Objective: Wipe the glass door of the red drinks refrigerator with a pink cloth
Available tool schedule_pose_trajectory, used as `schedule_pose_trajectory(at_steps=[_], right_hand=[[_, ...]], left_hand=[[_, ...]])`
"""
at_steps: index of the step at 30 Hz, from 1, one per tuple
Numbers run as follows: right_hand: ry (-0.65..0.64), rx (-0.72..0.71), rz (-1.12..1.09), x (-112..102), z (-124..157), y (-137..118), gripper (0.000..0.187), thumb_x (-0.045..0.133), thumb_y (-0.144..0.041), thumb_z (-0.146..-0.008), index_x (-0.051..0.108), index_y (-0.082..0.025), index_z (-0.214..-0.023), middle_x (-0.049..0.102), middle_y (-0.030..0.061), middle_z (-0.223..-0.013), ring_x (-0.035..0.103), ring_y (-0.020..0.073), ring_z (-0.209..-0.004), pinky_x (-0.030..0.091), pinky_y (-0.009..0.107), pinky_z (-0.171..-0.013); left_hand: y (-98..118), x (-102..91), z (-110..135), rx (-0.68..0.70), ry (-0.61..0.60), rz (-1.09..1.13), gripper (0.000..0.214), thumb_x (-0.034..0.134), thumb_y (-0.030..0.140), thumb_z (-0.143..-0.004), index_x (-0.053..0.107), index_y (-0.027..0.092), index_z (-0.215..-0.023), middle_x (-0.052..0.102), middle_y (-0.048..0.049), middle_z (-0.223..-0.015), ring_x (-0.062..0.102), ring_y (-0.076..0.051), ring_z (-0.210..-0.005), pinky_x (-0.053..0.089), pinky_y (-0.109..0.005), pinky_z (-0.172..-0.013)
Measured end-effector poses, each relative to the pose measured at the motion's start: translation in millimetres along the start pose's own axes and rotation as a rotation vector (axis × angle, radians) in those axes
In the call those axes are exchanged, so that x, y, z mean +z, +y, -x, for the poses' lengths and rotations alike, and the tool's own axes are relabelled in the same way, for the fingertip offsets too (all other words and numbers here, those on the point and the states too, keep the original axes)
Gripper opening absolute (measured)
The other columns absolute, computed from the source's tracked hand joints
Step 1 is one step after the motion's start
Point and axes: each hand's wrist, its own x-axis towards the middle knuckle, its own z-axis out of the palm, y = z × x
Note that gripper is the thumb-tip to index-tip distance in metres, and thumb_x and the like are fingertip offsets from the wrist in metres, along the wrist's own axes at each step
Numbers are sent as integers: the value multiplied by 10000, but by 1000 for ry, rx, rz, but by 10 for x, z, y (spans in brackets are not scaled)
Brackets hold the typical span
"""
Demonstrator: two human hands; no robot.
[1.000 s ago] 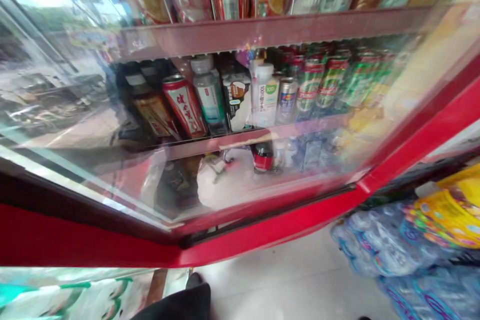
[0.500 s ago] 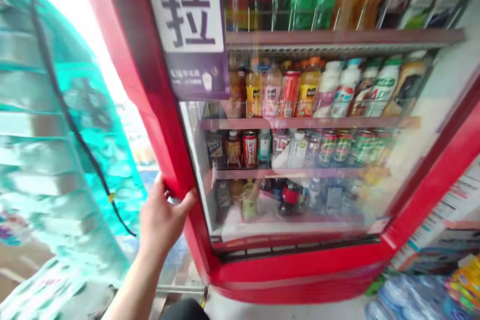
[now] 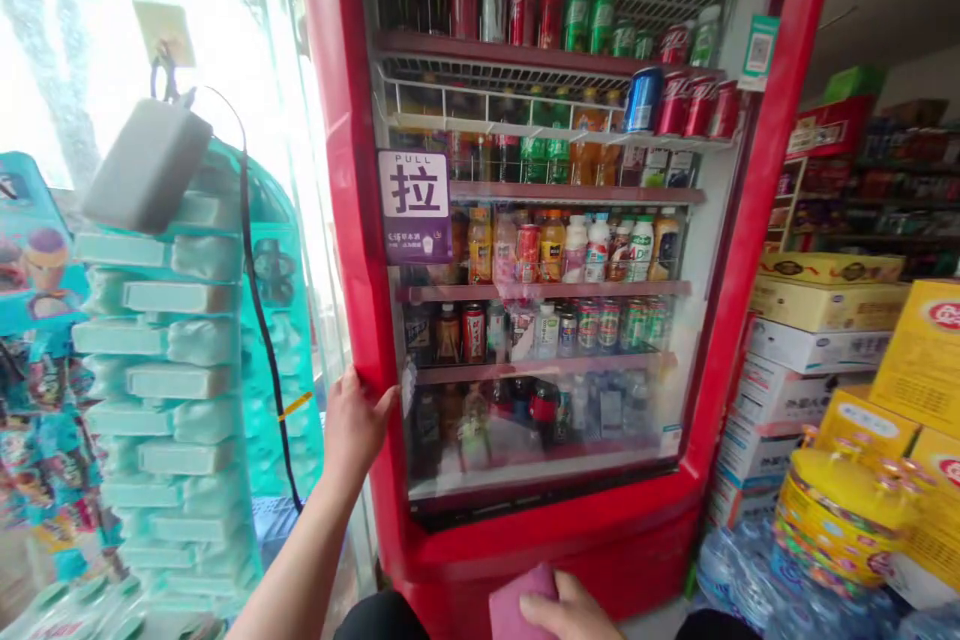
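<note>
My left hand [image 3: 355,430] grips the left edge of the red drinks fridge door [image 3: 346,250], thumb on the front and the other fingers curled round the side, partly hidden. Low in front of the fridge, my right hand [image 3: 566,610] is closed on a folded pink cloth [image 3: 521,602]. Behind the door's glass stand rows of bottles and cans on several shelves [image 3: 540,292]. A purple and white pull sign [image 3: 416,208] is stuck on the glass above my left hand.
At left, a turquoise packaged stack [image 3: 180,375] hangs with a black cable [image 3: 262,340] and a grey box [image 3: 148,168]. To the right are stacked cartons [image 3: 814,350], a yellow tub [image 3: 847,510] and wrapped water bottles [image 3: 739,575] on the floor. My knees show at the bottom.
The view has pulled back and tilted up, showing the fridge's upper shelves and the shop at right. My right hand with the pink cloth has come into view; my left stays on the door edge.
</note>
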Motion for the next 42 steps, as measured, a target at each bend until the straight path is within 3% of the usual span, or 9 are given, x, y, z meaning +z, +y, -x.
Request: schedule_pose_trajectory(at_steps=[3,7,11,15,21,26,33,38,42], right_hand=[[-138,-33,-280,-29,-105,-698,577,822,-432,-661,757,-171,-1172,814,102,-1106,745,300,-1084,556,386,-953],[-157,-258,-356,54,-122,-1854,471,912,-361,-631,711,-180,-1017,780,33,-967,690,228,-955,511,324,-886],[-265,-464,-477,168,-201,-2739,590,1019,-419,-590,695,-178,-1019,767,22,-965,672,195,-887,500,308,-867],[-301,-483,-482,263,-325,-3092,652,1033,-477,-586,704,-149,-1043,786,76,-1008,704,226,-916,532,360,-922],[-278,-569,-285,327,-511,-3391,488,828,-356,-687,676,-186,-1119,765,36,-1035,694,222,-966,527,357,-917],[286,-1030,349,446,-659,-4036,428,769,-257,-836,649,-190,-1242,748,79,-1163,687,253,-1053,516,388,-975],[841,-1253,1036,575,-904,-4430,267,669,-267,-1048,650,-132,-1278,643,197,-1288,599,334,-1164,465,430,-981],[865,-1226,1277,616,-941,-4491,329,360,-172,-1152,687,-167,-1121,630,150,-1140,586,264,-1026,442,375,-908],[875,-1203,1303,643,-871,-4641,254,442,-212,-1140,693,-172,-1145,621,153,-1183,583,283,-1102,463,392,-925]], left_hand=[[40,-12,-14,-10,18,21,653,623,574,-876,596,101,-1326,666,-224,-1258,612,-399,-1278,527,-549,-1119],[407,-184,169,41,147,229,811,639,648,-912,545,123,-1524,581,-236,-1502,602,-377,-1375,472,-568,-1213],[903,-365,343,-218,-319,792,975,801,703,-813,485,219,-1598,622,-180,-1532,651,-310,-1364,553,-443,-1115],[1109,-452,265,-353,-611,1113,792,963,581,-664,685,129,-1252,770,-144,-1170,737,-203,-929,571,-294,-828],[1097,-545,-113,-99,-342,873,518,887,540,-713,669,169,-1001,716,-19,-848,664,-168,-750,543,-296,-711],[1184,-661,-476,187,91,253,304,693,441,-900,695,208,-1096,752,-32,-919,698,-209,-828,495,-340,-786],[1223,-478,-996,409,400,-432,244,626,413,-989,627,175,-1046,673,-156,-1054,621,-343,-1035,408,-419,-824],[1183,-463,-1143,580,494,-564,143,604,329,-1005,624,193,-967,629,-140,-1014,561,-331,-981,370,-443,-834],[1227,-575,-1216,657,520,-548,155,619,332,-1019,647,200,-943,640,-122,-991,550,-318,-974,371,-446,-834]])
